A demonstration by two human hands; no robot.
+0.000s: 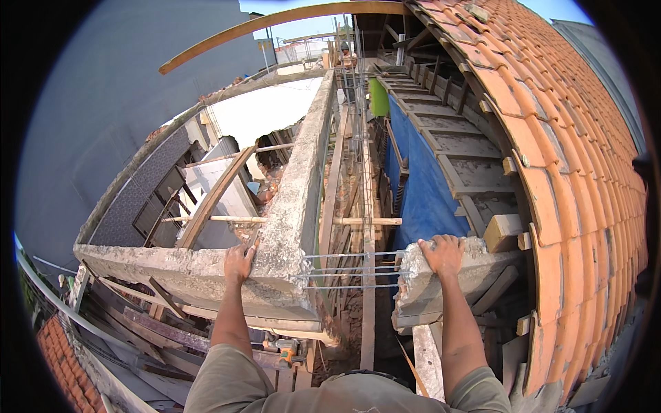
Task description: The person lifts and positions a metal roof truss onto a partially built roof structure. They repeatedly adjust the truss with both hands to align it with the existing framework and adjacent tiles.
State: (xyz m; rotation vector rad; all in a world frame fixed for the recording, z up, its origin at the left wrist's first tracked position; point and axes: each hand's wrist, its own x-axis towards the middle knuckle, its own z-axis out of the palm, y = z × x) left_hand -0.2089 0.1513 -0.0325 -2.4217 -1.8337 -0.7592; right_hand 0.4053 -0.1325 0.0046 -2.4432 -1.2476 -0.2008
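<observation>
My left hand [239,261] lies on the top edge of a rough concrete beam [158,260], its fingers stretched forward and holding nothing. On the broken end of a second concrete stub [430,292] rests my right hand [443,255], fingers apart over the top. Between the two beam ends the concrete is gone, and several bare steel reinforcing bars [351,272] span the gap. An orange and grey power tool [288,352] sits on boards below my left forearm. The far undersides of both beams are hidden.
A long concrete beam [303,158] runs away from me. A drop with planks [368,303] and rubble lies beneath the gap. To the right are a blue tarp [430,193] and a tiled roof [571,199]. A timber [275,24] juts overhead; another person [345,55] is far ahead.
</observation>
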